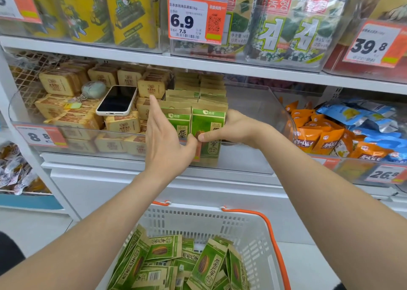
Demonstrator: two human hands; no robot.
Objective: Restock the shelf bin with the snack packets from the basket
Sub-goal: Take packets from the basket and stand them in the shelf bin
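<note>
1. Two rows of green sunflower-seed packets (207, 95) stand upright in the clear shelf bin (282, 113), side by side and touching, faces to the front.
2. The left hand (167, 139) is flat, its fingers straight, together and pointing up, and it presses against the left edge of the front left packet (179, 122). Its thumb reaches across low in front.
3. The right hand (235, 127) grips the front right packet (208, 124): fingers curled round its right edge, thumb on its face. The two thumbs almost meet.
4. Right of the rows, the bin floor runs open up to the curved clear side wall.
5. Left of the rows, tan snack blocks (123, 124) sit tight against the packets. A phone (116, 100) lies screen up on them, with a pompom keyring (93, 90) just beside it.
6. The bin's clear front lip crosses the lower part of the front packets. The upper shelf board (132, 58) hangs near the tops of the rear ones.
7. A white basket (198, 217) with an orange handle (275, 234) sits below, between the forearms. It holds loose packets (207, 263) lying at all angles.
8. Orange snack bags (319, 139) fill the neighbouring bin beyond the side wall.
</note>
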